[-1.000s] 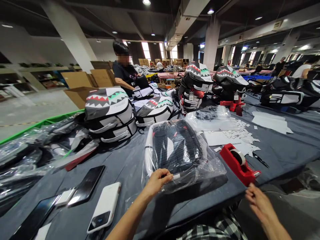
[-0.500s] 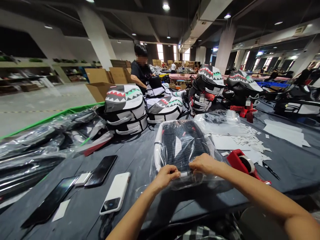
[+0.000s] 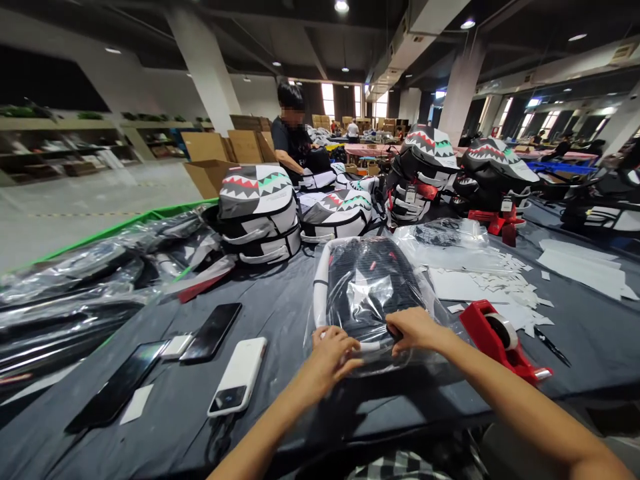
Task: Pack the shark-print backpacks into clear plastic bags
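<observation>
A black and white backpack lies flat inside a clear plastic bag on the dark table, just in front of me. At its near left corner is my left hand, fingers apart and resting on the plastic. My right hand has its fingers closed on the plastic bag at the near right edge of the backpack. To the right of that hand stands a red tape dispenser.
Phones and a white power bank lie at left. Wrapped items fill the far left. Stacked backpacks stand behind, with a person beyond. White paper pieces and a black pen are at right.
My left hand has spread its fingers and moved slightly onto the near left corner of the bag. My right hand has shifted a little along the edge. The view has moved slightly left.
</observation>
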A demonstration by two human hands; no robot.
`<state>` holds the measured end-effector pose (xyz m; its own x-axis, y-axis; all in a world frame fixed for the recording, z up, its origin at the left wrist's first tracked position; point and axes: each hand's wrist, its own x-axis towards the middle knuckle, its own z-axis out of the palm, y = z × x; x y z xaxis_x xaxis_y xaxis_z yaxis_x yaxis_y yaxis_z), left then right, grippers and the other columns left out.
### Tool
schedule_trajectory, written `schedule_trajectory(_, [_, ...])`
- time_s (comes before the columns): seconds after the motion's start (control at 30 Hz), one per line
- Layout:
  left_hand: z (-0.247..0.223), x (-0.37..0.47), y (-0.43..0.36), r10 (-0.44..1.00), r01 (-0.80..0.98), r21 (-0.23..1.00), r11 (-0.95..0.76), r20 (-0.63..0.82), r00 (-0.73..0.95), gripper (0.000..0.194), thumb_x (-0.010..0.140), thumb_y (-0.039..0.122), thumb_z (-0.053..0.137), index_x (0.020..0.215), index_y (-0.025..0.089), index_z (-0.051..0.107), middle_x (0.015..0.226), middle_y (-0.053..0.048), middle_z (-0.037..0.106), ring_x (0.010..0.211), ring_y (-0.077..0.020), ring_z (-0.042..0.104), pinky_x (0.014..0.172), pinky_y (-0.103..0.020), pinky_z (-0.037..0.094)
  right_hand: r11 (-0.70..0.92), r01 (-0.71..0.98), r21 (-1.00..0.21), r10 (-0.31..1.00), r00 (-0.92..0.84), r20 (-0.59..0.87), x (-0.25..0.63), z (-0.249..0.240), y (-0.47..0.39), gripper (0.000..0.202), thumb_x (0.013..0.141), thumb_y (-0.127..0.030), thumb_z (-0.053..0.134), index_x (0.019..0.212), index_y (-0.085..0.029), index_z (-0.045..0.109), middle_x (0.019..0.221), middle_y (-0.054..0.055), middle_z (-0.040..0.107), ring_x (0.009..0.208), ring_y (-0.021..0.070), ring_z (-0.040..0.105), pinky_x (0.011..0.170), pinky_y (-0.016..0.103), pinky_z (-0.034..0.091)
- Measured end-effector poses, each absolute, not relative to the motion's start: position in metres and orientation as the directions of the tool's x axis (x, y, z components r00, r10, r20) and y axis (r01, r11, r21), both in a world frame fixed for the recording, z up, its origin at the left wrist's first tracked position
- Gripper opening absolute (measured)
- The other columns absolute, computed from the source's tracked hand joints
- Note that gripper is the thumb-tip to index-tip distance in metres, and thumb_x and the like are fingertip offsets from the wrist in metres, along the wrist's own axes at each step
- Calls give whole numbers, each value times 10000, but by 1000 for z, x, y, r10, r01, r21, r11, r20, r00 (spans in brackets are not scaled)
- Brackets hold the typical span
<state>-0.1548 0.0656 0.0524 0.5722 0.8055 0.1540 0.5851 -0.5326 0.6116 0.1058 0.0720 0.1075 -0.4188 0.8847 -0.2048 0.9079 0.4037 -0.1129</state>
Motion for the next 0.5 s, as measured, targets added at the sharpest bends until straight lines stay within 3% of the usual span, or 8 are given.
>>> schedule_trajectory(0.1, [51,-183,53,835,693,468,-549,259,486,72,882,244,676,947,271,689,870,5,706,1035,-241,585,1133,-551,174,396,910,-118,882,-413,-226,104,107,79,325,697,-401,886,807,-231,631,781,-13,686,776,190,643,586,266,254])
schedule_trajectory(0.17, [49,-197,51,876,746,459,-483,257,408,60,898,221,660,851,251,679,841,12,706,1000,-231,598,1123,-542,178,369,912,-177,899,-399,-181,106,105,76,321,684,-372,888,773,-226,617,756,-16,667,757,187,627,603,258,292])
schedule_trajectory(0.23, [47,-204,54,901,760,485,-433,229,368,98,917,249,646,824,243,677,853,12,711,978,-222,603,1109,-525,197,372,863,-342,905,-419,-72,114,105,63,286,717,-376,850,794,-224,620,795,-3,667,760,184,613,642,258,361])
schedule_trajectory(0.3, [45,-205,59,912,752,517,-409,210,352,123,933,285,624,832,238,675,877,5,716,972,-215,599,1100,-508,215,361,756,-546,923,-372,96,136,105,40,282,787,-475,759,856,-228,642,858,24,678,778,194,612,697,282,437])
schedule_trajectory(0.4, [40,-202,68,912,731,548,-407,196,360,159,956,333,583,863,239,672,906,-9,719,987,-216,585,1096,-500,228,157,714,-682,961,50,273,197,103,-5,461,809,-691,589,871,-242,674,851,64,700,767,232,630,722,337,492])
schedule_trajectory(0.5, [35,-200,74,903,722,547,-423,185,388,168,962,348,569,885,238,670,913,-15,712,991,-221,573,1095,-510,231,-233,794,-562,832,462,307,276,91,-49,526,705,-770,547,750,-265,686,801,127,717,662,273,630,645,404,487])
